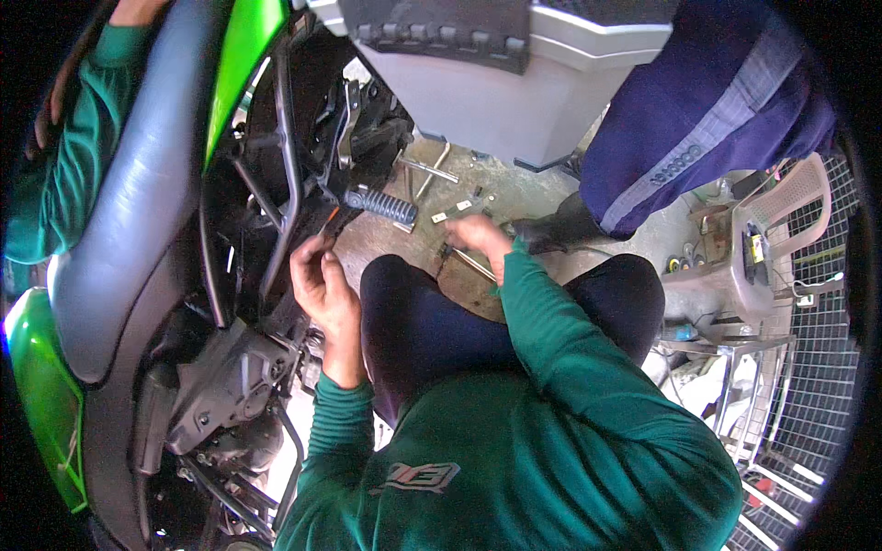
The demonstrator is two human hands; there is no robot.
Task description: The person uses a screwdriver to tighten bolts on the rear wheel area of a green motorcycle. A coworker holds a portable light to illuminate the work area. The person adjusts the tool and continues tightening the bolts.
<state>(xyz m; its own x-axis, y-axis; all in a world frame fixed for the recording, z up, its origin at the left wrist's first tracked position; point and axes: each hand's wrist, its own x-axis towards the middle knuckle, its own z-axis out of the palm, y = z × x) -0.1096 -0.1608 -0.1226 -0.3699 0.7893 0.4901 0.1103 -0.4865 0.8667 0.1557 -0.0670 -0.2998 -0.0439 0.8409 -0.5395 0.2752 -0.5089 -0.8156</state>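
My left hand [328, 292] is raised beside the motorcycle's tubular frame [289, 156], palm partly turned up. Its fingers are bent together around a thin piece with an orange tip [332, 219], which I cannot name. Just beyond it, a ribbed black footpeg [381, 206] sticks out from the bike. Low over the floor, my right hand [480, 237] has its fingers curled down and pressed together. Whatever they hold is hidden. Close to that hand lie a metal rod [475, 265] and a small pale piece [439, 218].
A green-and-grey motorcycle [138, 193] fills the left side, with a person's green sleeve [78, 156] beyond it. Overhead is a grey case [487, 101]. A person's dark blue trouser leg [684, 119] stands at right, near a plastic chair [799, 216] and wire mesh [818, 358].
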